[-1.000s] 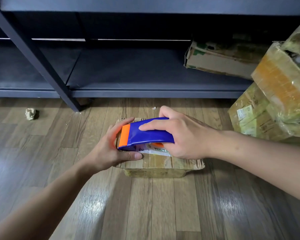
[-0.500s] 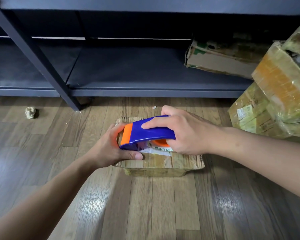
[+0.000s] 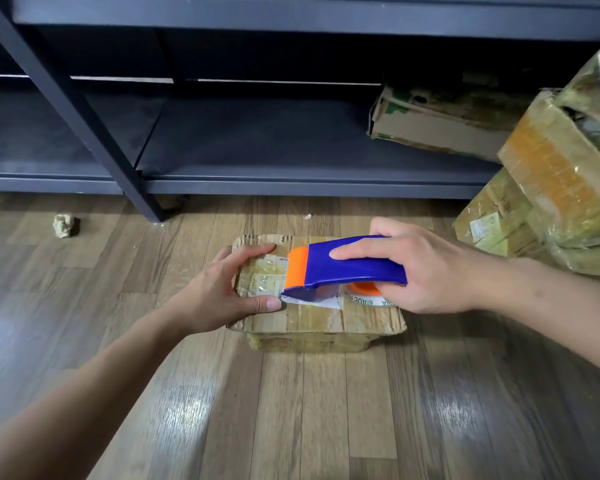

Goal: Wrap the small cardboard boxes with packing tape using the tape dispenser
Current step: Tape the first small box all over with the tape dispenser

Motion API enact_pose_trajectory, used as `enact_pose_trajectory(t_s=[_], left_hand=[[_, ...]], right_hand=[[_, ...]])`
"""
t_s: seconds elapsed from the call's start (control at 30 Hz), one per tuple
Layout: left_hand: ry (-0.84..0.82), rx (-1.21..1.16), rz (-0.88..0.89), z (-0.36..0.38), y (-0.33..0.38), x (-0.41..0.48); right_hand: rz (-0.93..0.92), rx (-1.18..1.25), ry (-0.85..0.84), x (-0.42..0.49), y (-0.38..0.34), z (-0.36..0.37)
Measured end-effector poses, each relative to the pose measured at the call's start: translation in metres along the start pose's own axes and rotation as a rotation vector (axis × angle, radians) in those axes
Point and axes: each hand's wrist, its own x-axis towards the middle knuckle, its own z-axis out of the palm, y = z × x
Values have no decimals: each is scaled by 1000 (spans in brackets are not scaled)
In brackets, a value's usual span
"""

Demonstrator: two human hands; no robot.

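Resting on the floor (image 3: 291, 410), the small cardboard box (image 3: 312, 323) is being taped along its top. Its left end is being gripped by the left hand (image 3: 219, 292), thumb and forefinger spanning the tape (image 3: 262, 280), while the tape dispenser (image 3: 350, 268) is being clasped by the right hand (image 3: 430, 271), fingers curled round it. Next (a judgement) a steady rightward pull is being called for. Taped boxes (image 3: 561, 174) are being stored beyond.

- The tape roll (image 3: 364, 294) sits hidden beneath the blue housing of the tape dispenser (image 3: 354, 268) and the right hand (image 3: 426, 271) (only an orange hub shows).
- The left hand (image 3: 219, 292) covers the left end of the cardboard box (image 3: 326, 320).
- Wrapped boxes (image 3: 561, 174) run off the right edge.
- A crumpled scrap (image 3: 64, 225) is too small to identify.
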Motion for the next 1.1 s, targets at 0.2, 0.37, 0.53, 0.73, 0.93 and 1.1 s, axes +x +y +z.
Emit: enact_pose_trajectory(t_s=[0.2, 0.37, 0.53, 0.73, 0.93, 1.1], left_hand=[[149, 607, 225, 7, 34, -23], [39, 784, 173, 35, 46, -23], [68, 887, 139, 33, 34, -17], [60, 989, 117, 29, 31, -17], [83, 1031, 99, 30, 29, -20], [107, 1045, 92, 25, 28, -18]], right_hand=[[22, -14, 22, 4, -2, 7], [4, -15, 26, 6, -6, 6], [-22, -30, 25, 15, -5, 1], [-27, -27, -4, 13, 0, -11], [45, 9, -8, -6, 15, -23], [33, 8, -6, -2, 16, -18]])
